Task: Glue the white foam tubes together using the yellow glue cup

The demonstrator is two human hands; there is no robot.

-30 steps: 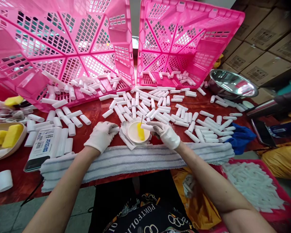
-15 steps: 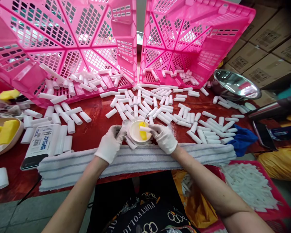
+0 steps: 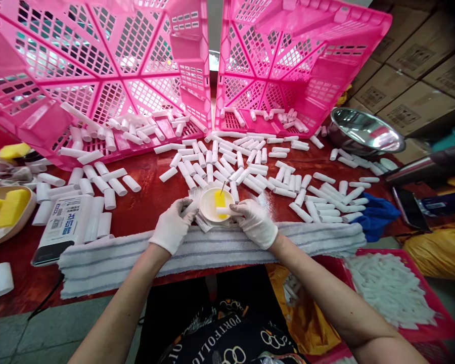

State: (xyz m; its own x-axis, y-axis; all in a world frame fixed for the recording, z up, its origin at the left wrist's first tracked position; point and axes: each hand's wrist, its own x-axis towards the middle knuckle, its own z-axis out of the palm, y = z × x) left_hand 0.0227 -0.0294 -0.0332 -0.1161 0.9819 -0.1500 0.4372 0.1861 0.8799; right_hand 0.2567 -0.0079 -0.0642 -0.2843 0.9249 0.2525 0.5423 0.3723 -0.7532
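Both my hands wear white gloves. My right hand [image 3: 256,221] pinches a small white tube [image 3: 226,211] and holds it over a round white dish [image 3: 211,205] with a yellow sponge [image 3: 220,198] and a thin stick in it. My left hand [image 3: 172,227] is closed at the dish's left edge, fingers on the crumpled white paper [image 3: 199,221] under the dish. A striped grey-white towel [image 3: 197,250] lies along the table's near edge under my wrists. Many more white tubes [image 3: 246,169] are scattered on the red table [image 3: 144,205] behind the dish.
Two pink lattice crates [image 3: 109,65] [image 3: 288,60] stand tipped at the back with tubes spilling out. A steel bowl [image 3: 364,132], blue cloth [image 3: 377,215] and phone [image 3: 411,207] lie right. A printed pack [image 3: 62,222] and yellow sponges [image 3: 7,207] lie left. A red tray [image 3: 443,308] of tubes sits low right.
My left hand moved right from the table to the dish's left edge. My right hand brought the white tube down a little over the dish. The camera shifted slightly.
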